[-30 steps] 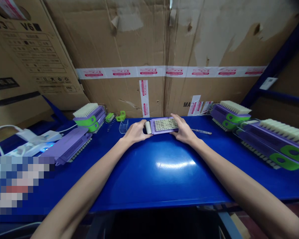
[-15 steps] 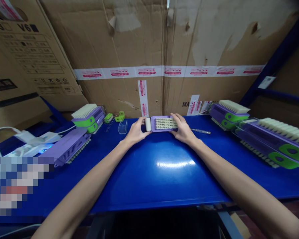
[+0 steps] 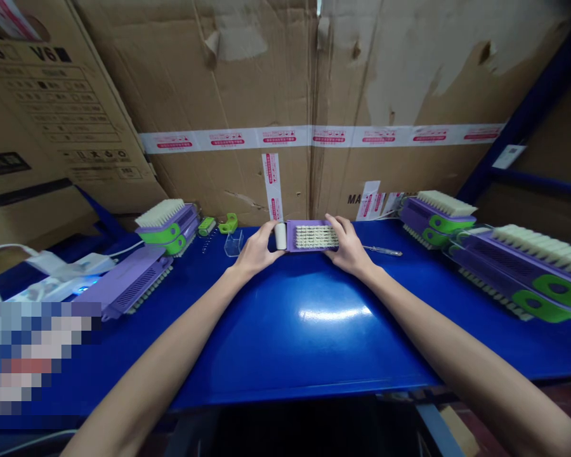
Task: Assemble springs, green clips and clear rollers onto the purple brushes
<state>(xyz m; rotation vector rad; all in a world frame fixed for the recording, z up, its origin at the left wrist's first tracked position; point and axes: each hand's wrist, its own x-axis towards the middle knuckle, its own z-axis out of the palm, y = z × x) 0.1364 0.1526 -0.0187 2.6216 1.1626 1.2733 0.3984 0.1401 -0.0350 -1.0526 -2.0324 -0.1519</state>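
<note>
A small purple brush block (image 3: 313, 236) with pale bristles facing up lies on the blue table (image 3: 314, 330), near its far edge. A white roller end (image 3: 280, 235) sits at the block's left side. My left hand (image 3: 255, 251) grips that left end, fingers curled round the roller. At the block's right end, my right hand (image 3: 347, 247) holds on with thumb over the top edge. Both arms reach straight forward across the table.
Stacked purple and green brushes stand at the left (image 3: 167, 223) and right (image 3: 438, 216), with longer ones at far right (image 3: 528, 270). A clear plastic piece (image 3: 233, 242), green parts (image 3: 229, 223), a screwdriver (image 3: 384, 251) and a white power strip (image 3: 61, 279) lie around. Cardboard boxes (image 3: 285, 95) wall the back.
The brush block and both hands have shifted very slightly away from me and leftward; the grip is unchanged.
</note>
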